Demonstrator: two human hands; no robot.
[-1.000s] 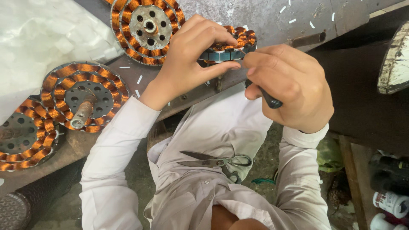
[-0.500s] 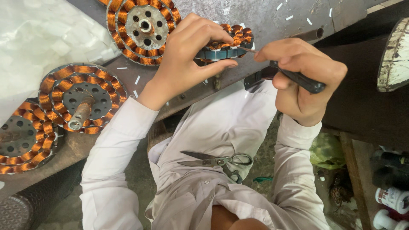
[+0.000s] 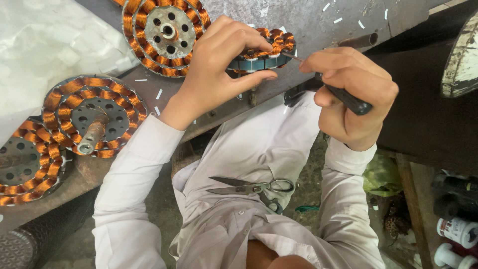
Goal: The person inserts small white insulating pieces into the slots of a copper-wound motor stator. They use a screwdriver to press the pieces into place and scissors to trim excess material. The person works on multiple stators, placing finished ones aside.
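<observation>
Your left hand point(image 3: 219, 74) lies over a wound motor stator point(image 3: 264, 50) at the near edge of the metal surface point(image 3: 318, 25), fingers curled across its top and thumb pressed under its dark laminated rim, so that grip is closed on the stator. Your right hand point(image 3: 348, 94) is fisted around the black handle of a thin pointed tool point(image 3: 343, 97), closed on it too, with the metal tip reaching into the copper coils on the stator's right side. The stator looks heavy and rigid in its steel core, so it should sit firmly under your palm, but the copper windings are the delicate part: the thin enamelled wire can be nicked or pushed out of its slot by the tool tip or by squeezing fingers. The safest hold, judging from this view, is on the laminated rim and the flat face, not on the coil loops. Since it sits right at the edge above your lap, it could tip off if your left hand eases. Three more wound stators rest on the surface: one point(image 3: 167, 32) just beyond your left hand, one with a protruding shaft point(image 3: 94, 117) to the left, and one point(image 3: 22, 164) partly cut off at the picture's left side. Small white slips point(image 3: 159, 93) lie scattered about, and a pair of scissors point(image 3: 254, 189) rests on your lap.
</observation>
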